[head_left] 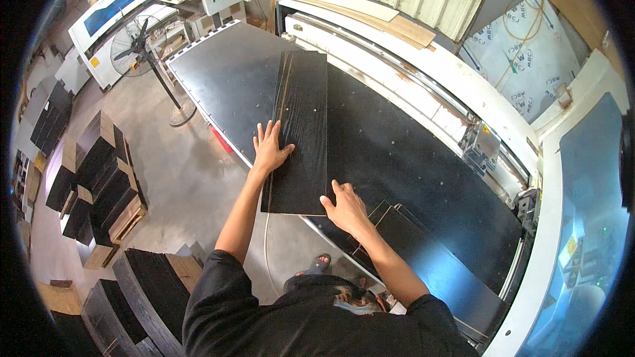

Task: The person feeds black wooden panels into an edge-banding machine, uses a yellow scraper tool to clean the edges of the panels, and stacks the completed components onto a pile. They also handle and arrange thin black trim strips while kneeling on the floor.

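Note:
A long black wood-grain panel [301,165] lies lengthwise in front of me on the dark machine table [397,145], its near end jutting past the table's edge. Two small light dots and a pale brown streak show on its top. My left hand [270,151] rests with fingers spread on the panel's left side. At the near right corner is my right hand [346,206], its thumb by the panel's edge and its fingers stretched out over the table. Whether the right fingers press on anything is hard to see.
Other dark panels [430,251] lie at the table's near right. A white machine beam [410,59] runs along the far side. Stacks of black boards [99,185] stand on the floor at left, with more [155,291] nearer. A pedestal fan [142,46] stands beyond the table's left edge.

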`<state>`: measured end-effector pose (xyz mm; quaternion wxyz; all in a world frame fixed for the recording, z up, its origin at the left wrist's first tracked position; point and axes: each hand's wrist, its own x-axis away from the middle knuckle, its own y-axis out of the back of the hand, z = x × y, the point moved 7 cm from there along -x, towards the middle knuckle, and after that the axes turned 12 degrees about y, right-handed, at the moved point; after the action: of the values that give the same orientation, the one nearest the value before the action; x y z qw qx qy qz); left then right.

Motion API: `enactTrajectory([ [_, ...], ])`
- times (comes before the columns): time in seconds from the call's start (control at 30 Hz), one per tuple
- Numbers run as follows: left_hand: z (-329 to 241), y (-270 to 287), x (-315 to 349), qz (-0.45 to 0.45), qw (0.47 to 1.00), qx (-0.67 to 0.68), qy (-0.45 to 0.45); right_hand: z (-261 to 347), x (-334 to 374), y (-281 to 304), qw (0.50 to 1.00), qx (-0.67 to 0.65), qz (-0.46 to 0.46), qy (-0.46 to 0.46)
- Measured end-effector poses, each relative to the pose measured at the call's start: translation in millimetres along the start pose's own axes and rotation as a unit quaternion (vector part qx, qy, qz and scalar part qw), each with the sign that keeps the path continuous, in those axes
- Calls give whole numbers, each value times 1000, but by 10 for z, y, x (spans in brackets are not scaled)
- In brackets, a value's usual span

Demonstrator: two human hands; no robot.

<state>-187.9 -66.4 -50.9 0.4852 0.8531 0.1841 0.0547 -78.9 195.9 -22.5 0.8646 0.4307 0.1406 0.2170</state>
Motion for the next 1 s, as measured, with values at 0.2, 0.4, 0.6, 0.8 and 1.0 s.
enactTrajectory([
  [0.2,293,11,669,1,993,119,-3,-170,37,-240,998,-38,43,-38],
  [0.4,295,189,1484,23,981,187,45,-242,6,-369,997,-71,-12,-3],
  [0.6,300,74,1397,-10,982,184,40,-314,-121,-354,996,-70,-33,35],
  [0.8,275,39,1142,-36,986,162,32,-432,-403,-398,996,-72,-41,39],
  [1.0,64,247,1061,-104,992,72,8,-402,-438,-276,994,-90,-31,54],
])
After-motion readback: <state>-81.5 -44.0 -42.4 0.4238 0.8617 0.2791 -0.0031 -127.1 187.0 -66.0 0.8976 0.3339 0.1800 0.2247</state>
